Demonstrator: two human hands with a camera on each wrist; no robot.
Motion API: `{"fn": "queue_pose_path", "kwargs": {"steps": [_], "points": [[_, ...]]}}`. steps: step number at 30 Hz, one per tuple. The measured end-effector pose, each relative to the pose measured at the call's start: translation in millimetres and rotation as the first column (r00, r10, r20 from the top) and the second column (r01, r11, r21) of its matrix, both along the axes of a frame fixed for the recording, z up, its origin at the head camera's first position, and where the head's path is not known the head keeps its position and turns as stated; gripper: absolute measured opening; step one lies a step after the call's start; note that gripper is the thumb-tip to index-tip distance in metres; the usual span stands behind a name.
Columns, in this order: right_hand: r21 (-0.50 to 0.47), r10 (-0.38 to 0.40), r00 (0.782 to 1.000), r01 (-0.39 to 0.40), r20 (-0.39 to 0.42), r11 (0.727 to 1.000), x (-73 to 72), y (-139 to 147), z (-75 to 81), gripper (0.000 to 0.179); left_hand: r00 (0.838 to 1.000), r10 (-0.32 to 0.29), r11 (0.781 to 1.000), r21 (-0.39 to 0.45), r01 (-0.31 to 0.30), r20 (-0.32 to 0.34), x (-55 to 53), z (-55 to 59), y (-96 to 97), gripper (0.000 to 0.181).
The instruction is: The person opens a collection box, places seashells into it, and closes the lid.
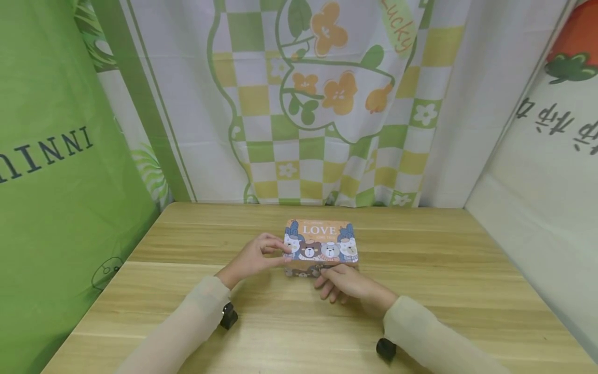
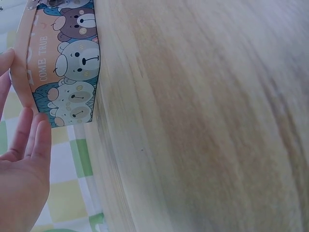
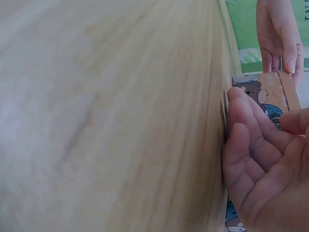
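A small box (image 1: pixel 322 228) with a hinged-looking lid stands on the wooden table, its orange top printed with "LOVE" and cartoon bears. My left hand (image 1: pixel 254 259) holds the box at its left end, thumb near the front corner and fingers against the side. At the front, my right hand (image 1: pixel 348 283) has its thumb at a small metal clasp (image 3: pixel 275 119), with the other fingers curled below it. The right wrist view shows the box front (image 3: pixel 253 89) partly covered by that hand. In the left wrist view the bear-printed front (image 2: pixel 77 60) is visible; the lid looks closed.
The wooden table (image 1: pixel 299 332) extends around the box. A checkered curtain (image 1: pixel 299 156) hangs behind its far edge, green cloth (image 1: pixel 56 218) lines the left, and a white printed cloth (image 1: pixel 537 171) the right. Black wrist devices (image 1: pixel 229 316) sit under both sleeves.
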State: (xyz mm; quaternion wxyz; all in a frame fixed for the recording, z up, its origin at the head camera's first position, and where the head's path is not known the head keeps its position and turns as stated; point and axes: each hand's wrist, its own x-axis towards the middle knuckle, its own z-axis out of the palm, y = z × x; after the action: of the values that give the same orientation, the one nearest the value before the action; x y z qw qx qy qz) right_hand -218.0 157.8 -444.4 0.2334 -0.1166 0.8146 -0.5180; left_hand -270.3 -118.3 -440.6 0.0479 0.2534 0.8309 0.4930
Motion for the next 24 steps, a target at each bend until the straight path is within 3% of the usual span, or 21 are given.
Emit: {"fn": "queue_pose_path", "kwargs": {"steps": [16,24], "points": [[-0.087,0.143,0.990,-0.143,-0.017,0.986,3.8,20,17.5,0.047,1.000,-0.006,1.000,0.017,0.006,-0.024,-1.1,3.3,-3.6,0.027],[-0.011,0.192,0.975,-0.195,-0.113,0.981,1.1,42,37.5,0.049,0.999,-0.012,0.999,0.032,0.013,-0.031,-2.4,5.7,-5.1,0.029]]}}
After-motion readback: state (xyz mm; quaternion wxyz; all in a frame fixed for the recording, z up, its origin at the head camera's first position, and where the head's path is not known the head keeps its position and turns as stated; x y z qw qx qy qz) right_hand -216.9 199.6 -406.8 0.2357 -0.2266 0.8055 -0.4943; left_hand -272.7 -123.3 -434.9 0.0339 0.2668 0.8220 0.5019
